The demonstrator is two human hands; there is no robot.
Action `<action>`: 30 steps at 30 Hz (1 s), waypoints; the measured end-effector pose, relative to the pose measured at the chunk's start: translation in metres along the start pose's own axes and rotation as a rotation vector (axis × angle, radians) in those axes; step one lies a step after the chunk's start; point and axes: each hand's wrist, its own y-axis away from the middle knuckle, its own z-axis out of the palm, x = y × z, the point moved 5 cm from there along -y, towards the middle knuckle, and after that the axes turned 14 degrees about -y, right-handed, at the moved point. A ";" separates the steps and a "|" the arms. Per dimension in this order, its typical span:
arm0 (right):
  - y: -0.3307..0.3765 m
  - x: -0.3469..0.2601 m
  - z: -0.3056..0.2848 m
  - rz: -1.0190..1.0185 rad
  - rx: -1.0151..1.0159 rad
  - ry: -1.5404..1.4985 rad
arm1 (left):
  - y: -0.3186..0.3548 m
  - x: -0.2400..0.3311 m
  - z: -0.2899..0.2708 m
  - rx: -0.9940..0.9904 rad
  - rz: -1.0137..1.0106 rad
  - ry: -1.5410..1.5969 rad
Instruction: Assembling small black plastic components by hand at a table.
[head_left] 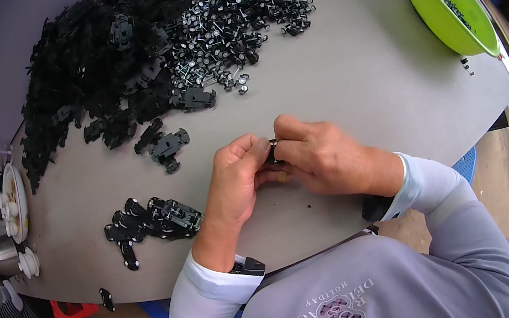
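My left hand and my right hand meet over the middle of the grey table. Together they pinch a small black part between the fingertips; most of it is hidden by the fingers. To the left of my left hand lies a small cluster of black toy car chassis with wheels. A single black chassis rests just beyond my hands.
A big heap of black plastic chassis parts fills the far left of the table, beside a pile of black wheel-and-axle pieces. A green bowl stands far right. Cups and a plate crowd the left edge.
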 end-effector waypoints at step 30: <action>-0.049 0.095 0.000 0.074 0.168 0.106 | 0.079 0.082 -0.082 0.930 0.289 -1.542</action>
